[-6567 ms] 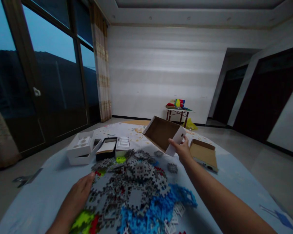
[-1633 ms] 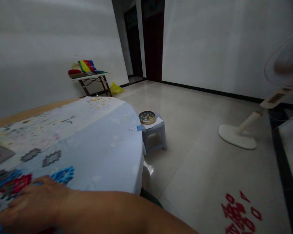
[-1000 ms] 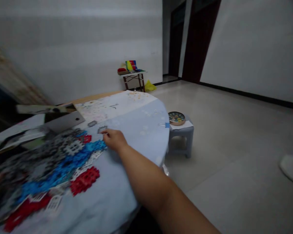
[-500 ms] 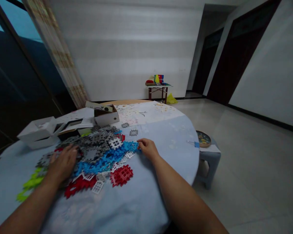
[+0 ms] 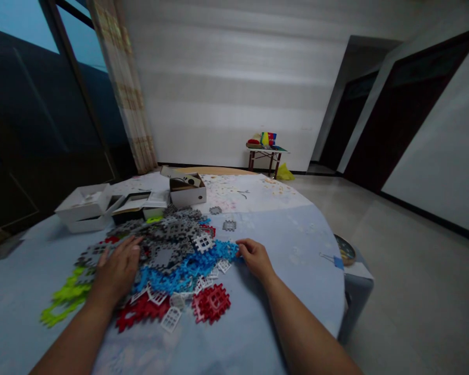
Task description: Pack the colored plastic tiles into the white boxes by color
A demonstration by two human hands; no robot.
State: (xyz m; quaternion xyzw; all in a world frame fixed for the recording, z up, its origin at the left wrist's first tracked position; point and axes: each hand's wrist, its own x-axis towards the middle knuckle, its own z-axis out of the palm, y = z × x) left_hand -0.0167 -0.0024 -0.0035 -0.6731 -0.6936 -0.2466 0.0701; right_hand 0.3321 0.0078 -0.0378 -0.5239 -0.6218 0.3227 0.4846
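Observation:
Flat interlocking building pieces with toothed edges lie heaped on the table, grey [image 5: 172, 232], blue [image 5: 187, 273], red [image 5: 211, 303] and lime green [image 5: 64, 299]. Small white window-shaped pieces [image 5: 171, 319] are scattered along the near side. My left hand [image 5: 119, 268] rests over the left part of the heap, fingers stretched out across the grey pieces. At the right end of the blue row, my right hand [image 5: 256, 256] has its thumb and fingers closed on the edge of a blue piece. A white square piece [image 5: 204, 242] sits on top between the hands.
Behind the heap stand an open white box [image 5: 85, 204], a black-and-white box [image 5: 132, 205] and another open box [image 5: 188, 195]. Two loose grey pieces lie to their right. A stool [image 5: 359, 286] holding a round item stands beside the table's right edge.
The whole view has shifted, so the table and boxes appear further right and lower. Both hands keep nearly the same places at the heap; no piece has visibly moved.

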